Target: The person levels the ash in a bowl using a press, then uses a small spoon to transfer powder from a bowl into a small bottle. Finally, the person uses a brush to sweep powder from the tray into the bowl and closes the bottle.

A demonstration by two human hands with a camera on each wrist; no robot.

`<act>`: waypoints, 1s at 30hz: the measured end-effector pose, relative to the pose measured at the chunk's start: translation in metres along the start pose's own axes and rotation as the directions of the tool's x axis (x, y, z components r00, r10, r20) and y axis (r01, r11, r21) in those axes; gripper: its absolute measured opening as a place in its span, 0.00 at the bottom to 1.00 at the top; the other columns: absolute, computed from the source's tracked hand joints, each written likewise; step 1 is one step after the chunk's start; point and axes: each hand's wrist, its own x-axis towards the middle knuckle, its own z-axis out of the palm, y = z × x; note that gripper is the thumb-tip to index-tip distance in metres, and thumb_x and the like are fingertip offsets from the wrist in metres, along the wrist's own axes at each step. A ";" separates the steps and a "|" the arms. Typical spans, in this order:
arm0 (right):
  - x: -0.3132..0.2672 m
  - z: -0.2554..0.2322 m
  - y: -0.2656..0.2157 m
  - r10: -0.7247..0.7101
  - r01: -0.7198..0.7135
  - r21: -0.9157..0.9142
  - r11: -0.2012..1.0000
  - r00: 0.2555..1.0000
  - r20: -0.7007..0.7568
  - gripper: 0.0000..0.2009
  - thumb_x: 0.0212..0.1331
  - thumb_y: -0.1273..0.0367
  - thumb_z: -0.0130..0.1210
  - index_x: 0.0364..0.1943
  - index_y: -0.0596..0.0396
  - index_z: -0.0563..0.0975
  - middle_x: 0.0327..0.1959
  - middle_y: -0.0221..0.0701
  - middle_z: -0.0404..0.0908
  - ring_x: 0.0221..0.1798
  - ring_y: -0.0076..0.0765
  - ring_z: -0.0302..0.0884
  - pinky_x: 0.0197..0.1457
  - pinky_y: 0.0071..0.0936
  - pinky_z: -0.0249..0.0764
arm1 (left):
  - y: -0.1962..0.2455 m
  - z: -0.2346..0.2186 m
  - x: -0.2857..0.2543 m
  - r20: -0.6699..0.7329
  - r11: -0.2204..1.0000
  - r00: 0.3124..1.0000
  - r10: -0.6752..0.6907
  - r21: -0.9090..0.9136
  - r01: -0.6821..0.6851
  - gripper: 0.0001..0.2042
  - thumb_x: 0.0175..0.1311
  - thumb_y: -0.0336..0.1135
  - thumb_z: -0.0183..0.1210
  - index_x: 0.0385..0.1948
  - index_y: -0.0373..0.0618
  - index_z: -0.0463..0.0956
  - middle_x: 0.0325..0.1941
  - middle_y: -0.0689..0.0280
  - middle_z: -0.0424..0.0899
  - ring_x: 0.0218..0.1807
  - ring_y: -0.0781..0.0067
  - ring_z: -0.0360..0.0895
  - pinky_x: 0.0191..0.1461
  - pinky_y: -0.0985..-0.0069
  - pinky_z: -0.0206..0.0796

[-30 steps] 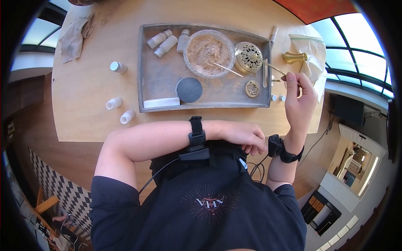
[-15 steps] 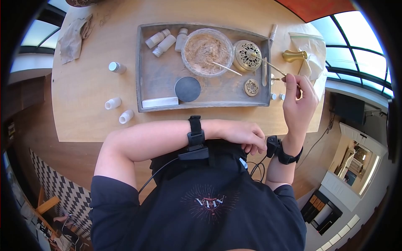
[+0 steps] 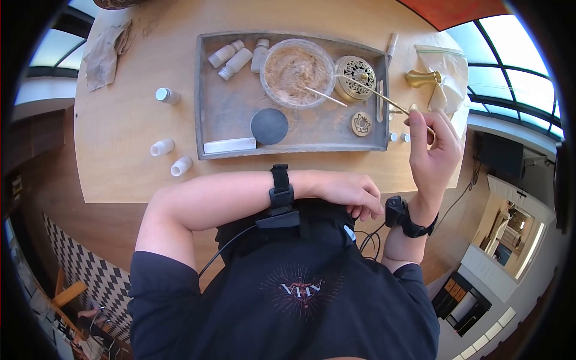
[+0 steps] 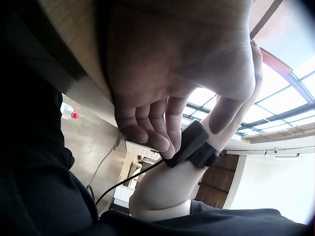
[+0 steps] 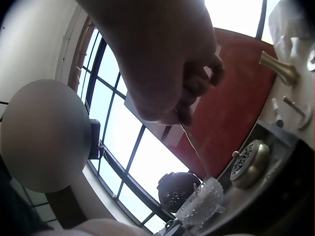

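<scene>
Brass stick [image 3: 384, 98] is pinched in the right hand [image 3: 436, 150], left hand [image 3: 345, 193] loose and empty, tip near the bowl's [image 3: 273, 95] 3 o'clock, so probably lining-up stage, steady wrist needed.

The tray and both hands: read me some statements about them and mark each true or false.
1. The right hand holds a thin brass-coloured rod. True.
2. The left hand grips the bowl. False: the left hand holds nothing, and the bowl sits in the tray.
3. The dark disc lies outside the tray. False: the disc is inside it.
4. Three white bottles are in the tray. True.
</scene>
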 end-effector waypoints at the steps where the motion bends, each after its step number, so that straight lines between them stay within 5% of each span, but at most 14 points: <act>1: 0.000 0.001 -0.001 -0.004 0.004 0.007 1.000 1.000 0.013 0.08 0.64 0.74 0.66 0.28 0.62 0.81 0.21 0.26 0.72 0.23 0.19 0.64 0.25 0.19 0.60 | 0.001 0.000 0.000 0.001 1.000 1.000 0.000 0.003 0.000 0.17 0.72 0.46 0.60 0.37 0.39 0.85 0.30 0.69 0.85 0.32 0.81 0.78 0.39 0.80 0.69; 30: 0.006 -0.005 -0.014 -0.101 0.100 0.037 0.994 0.995 0.016 0.07 0.56 0.77 0.70 0.25 0.61 0.82 0.19 0.25 0.72 0.21 0.19 0.62 0.24 0.21 0.56 | -0.001 -0.002 0.001 0.010 1.000 1.000 -0.009 0.005 0.009 0.17 0.72 0.45 0.59 0.39 0.38 0.85 0.31 0.67 0.85 0.33 0.80 0.78 0.40 0.80 0.70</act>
